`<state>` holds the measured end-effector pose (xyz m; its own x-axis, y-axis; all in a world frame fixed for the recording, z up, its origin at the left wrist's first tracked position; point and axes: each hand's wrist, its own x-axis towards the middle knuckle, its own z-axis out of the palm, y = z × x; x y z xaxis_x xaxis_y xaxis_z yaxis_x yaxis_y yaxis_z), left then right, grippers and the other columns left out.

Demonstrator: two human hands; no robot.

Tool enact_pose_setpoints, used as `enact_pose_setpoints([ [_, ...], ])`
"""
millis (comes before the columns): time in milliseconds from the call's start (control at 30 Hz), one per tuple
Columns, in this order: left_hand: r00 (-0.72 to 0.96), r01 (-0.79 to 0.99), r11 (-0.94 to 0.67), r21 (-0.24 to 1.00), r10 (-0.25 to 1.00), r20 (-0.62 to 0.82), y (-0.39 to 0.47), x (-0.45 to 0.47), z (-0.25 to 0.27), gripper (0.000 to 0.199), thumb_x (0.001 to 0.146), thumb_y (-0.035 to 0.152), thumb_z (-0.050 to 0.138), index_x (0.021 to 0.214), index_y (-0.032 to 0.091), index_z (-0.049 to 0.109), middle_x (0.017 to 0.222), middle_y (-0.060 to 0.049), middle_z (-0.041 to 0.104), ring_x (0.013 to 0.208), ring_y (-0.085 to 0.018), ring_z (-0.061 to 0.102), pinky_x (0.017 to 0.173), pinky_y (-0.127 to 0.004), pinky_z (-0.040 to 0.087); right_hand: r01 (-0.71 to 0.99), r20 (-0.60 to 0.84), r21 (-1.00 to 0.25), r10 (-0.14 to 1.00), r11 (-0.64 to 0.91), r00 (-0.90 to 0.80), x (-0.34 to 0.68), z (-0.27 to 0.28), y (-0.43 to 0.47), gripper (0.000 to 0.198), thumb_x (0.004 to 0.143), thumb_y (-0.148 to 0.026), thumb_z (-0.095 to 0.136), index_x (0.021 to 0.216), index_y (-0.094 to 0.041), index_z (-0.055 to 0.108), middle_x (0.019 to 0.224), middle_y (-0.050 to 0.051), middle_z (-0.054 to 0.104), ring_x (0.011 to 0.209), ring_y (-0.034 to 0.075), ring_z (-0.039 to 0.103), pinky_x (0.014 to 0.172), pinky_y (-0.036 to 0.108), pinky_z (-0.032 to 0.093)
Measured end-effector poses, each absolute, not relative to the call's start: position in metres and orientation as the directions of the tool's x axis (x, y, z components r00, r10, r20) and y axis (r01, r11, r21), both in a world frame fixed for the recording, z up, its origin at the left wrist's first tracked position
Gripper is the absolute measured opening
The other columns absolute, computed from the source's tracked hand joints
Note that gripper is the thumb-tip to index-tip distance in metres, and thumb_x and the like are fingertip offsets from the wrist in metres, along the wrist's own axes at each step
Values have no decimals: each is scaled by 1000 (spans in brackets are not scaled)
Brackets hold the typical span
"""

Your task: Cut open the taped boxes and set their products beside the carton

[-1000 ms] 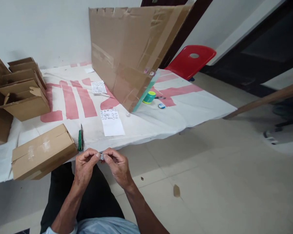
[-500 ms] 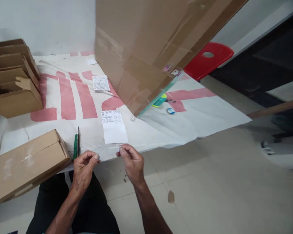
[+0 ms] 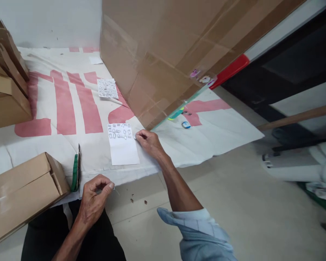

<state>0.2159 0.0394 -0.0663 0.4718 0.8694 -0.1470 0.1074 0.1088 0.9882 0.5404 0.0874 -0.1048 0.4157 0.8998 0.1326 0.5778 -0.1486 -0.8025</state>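
My left hand (image 3: pixel 93 197) hovers by the table's front edge, thumb and forefinger pinched on something too small to make out; a thin thread-like strand shows at the tips. Over the table, my right hand (image 3: pixel 150 145) is closed in a pinch on a small whitish scrap (image 3: pixel 136 136). Just left of those fingertips lies a white sheet (image 3: pixel 124 152) with small drawn box shapes across its top half. Farther back rests a second paper (image 3: pixel 108 88), covered in similar marks. A green-handled utility knife (image 3: pixel 75 172) with its blade out lies left of the sheet.
A large taped carton (image 3: pixel 157 65) stands on the white cloth (image 3: pixel 92 156). A long closed box (image 3: pixel 24 195) lies front left, with folded open cartons (image 3: pixel 8 87) behind. A tape roll (image 3: pixel 176 114) and small blue-white item (image 3: pixel 186 125) sit at right, near a red chair (image 3: pixel 230 70).
My right hand has moved forward over the table beside the sheet, its fingertips still pinched. My left hand stays near the edge, slightly lower in view. The view has shifted right.
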Motion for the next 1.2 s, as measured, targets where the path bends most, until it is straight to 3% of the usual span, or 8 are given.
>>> enact_pose_setpoints([
  [400,494,121,91,989,858,-139,42,215,-69,26,93,35,69,74,18,69,74,-1,63,72,-16,56,71,-27,44,633,69,-756,943,-164,327,547,-103,94,19,83,-37,60,75,-21,66,69,0,67,68,18,57,68,31,42],
  [667,485,126,99,987,862,-148,42,216,-68,27,92,37,70,73,18,69,74,-2,64,72,-16,57,71,-28,44,660,10,-709,932,-249,362,545,-102,99,13,80,-33,63,79,-22,68,70,-1,67,66,17,57,65,30,38],
  [867,475,124,99,987,868,-147,43,219,-63,26,90,37,71,71,18,70,72,-3,65,70,-17,57,69,-28,44,663,54,-709,919,-239,389,545,-100,101,23,76,-29,68,98,-25,66,70,-3,65,66,18,56,67,31,41],
  [1033,483,128,100,987,863,-150,43,218,-65,26,91,37,71,72,18,69,72,-2,64,70,-16,57,69,-28,44,659,85,-728,930,-187,357,542,-103,97,9,79,-28,62,87,-24,66,74,-1,67,69,17,57,69,30,42],
  [1200,476,134,129,983,861,-178,43,218,-66,28,91,39,71,73,18,70,72,-2,64,71,-16,57,70,-28,44,632,76,-752,929,-186,363,543,-109,99,12,78,-30,62,83,-22,68,73,-1,67,68,17,57,68,31,41],
])
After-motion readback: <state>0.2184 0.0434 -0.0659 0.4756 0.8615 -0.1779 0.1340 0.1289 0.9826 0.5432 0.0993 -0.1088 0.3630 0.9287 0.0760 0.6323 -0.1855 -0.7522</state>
